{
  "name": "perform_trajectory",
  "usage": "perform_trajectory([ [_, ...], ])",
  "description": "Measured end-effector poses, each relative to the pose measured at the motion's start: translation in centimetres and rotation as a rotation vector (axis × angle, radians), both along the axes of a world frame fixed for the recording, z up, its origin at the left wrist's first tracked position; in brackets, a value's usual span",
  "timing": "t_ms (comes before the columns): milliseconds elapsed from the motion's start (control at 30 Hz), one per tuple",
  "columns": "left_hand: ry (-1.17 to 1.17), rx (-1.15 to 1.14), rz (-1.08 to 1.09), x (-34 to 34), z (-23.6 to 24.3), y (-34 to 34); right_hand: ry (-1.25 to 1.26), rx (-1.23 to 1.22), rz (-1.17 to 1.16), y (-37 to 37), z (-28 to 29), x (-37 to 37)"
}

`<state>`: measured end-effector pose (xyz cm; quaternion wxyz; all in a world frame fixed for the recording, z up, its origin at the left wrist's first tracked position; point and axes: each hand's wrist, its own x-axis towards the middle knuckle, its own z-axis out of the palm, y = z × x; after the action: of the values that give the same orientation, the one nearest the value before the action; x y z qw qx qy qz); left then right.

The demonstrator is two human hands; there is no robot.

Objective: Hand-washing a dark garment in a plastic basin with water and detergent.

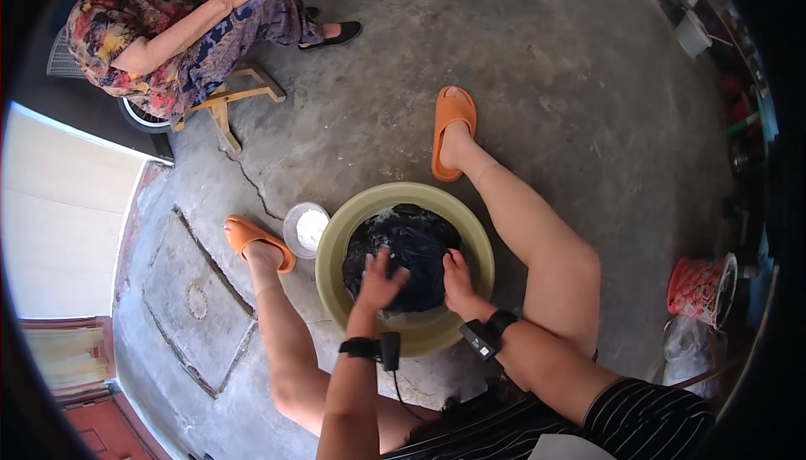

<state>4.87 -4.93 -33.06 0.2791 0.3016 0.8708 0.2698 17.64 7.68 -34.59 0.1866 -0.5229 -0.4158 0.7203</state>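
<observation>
Head view: a round olive-green basin (336, 246) stands on the concrete floor (537, 57) between the person's bare legs. In it lies a dark wet cloth (416, 246) with some suds. The left hand (379, 279) is over the near left part of the cloth, fingers spread open, gripping nothing; whether the palm touches the cloth cannot be told. The right hand (457, 279) presses down on the near right part of the cloth, fingers bent onto it; a firm grip cannot be told. Both wrists wear black bands. Just left of the basin, touching or nearly so, stands a small clear tub (304, 227) with white powder. An orange slipper (451, 128) is on the foot far beyond the basin, another slipper (252, 237) on the foot at the left. Far left, another person (176, 32) in patterned clothes sits on a wooden stool (235, 95). At the right lies a red basket (701, 288).
</observation>
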Motion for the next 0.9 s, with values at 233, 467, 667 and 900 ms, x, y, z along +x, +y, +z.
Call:
perform_trajectory([
  [233, 0.173, -0.194, 0.031, 0.9, 0.1, 3.2, -0.053, -0.215, 0.132, 1.8, 1.7, -0.7],
  [467, 0.245, 0.158, -0.097, 3.9, 7.3, 4.8, 0.127, -0.531, 0.281, 4.8, 7.3, -2.5],
  [667, 0.295, 0.35, 0.072, 9.7, 10.9, 7.0, 0.826, -0.546, 0.339, -0.7, 1.4, 1.9],
  [900, 0.286, 0.061, 0.323, 2.6, 1.3, -0.1, 0.291, -0.488, 0.207, -1.5, 4.9, 1.2],
])
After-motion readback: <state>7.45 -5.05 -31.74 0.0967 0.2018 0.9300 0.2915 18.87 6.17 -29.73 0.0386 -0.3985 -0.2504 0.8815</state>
